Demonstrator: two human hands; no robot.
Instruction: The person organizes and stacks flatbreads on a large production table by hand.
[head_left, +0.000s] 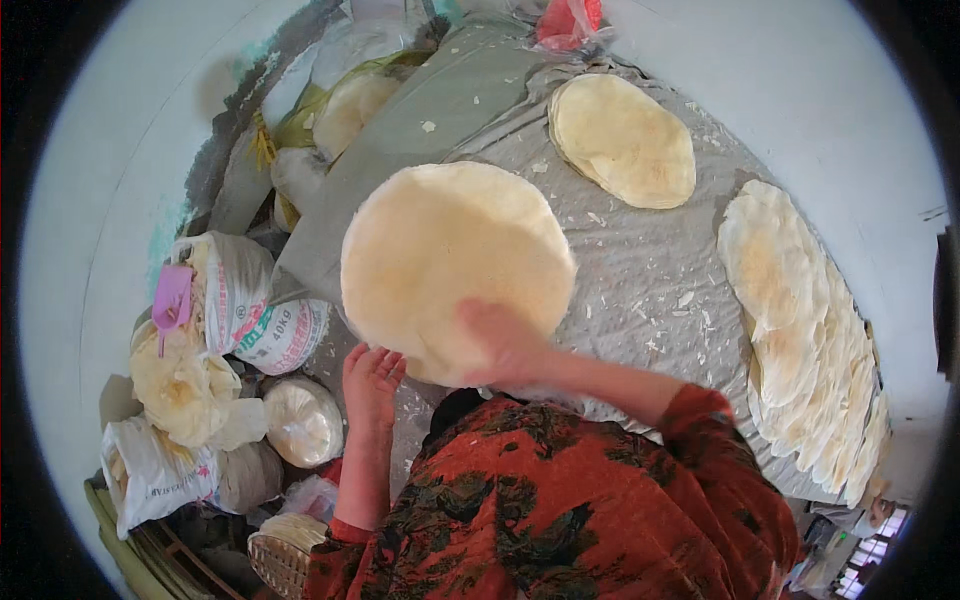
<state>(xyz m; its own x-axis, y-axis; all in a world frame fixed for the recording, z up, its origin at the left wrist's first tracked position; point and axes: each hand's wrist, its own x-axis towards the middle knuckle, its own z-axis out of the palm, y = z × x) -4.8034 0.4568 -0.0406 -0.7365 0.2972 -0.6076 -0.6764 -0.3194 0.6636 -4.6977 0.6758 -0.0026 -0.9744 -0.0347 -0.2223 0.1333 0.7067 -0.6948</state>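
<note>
A large round stack of thin pale flatbreads (450, 240) lies on the grey cloth in front of me. My left hand (372, 385) is at its lower left edge, fingers stretched out and a little apart, with nothing seen in them. Over the lower right part of the top flatbread is my right hand (505, 340). Motion smears its fingers, so their pose and any grip on the bread cannot be made out.
Another flatbread pile (622, 140) lies farther back on the crumb-strewn cloth (640, 290). Overlapping flatbreads (800, 330) line the right side. At left stand white woven sacks (240, 290), a purple scoop (172, 298), a plastic-wrapped round pack (303, 422) and a wicker basket (280, 560).
</note>
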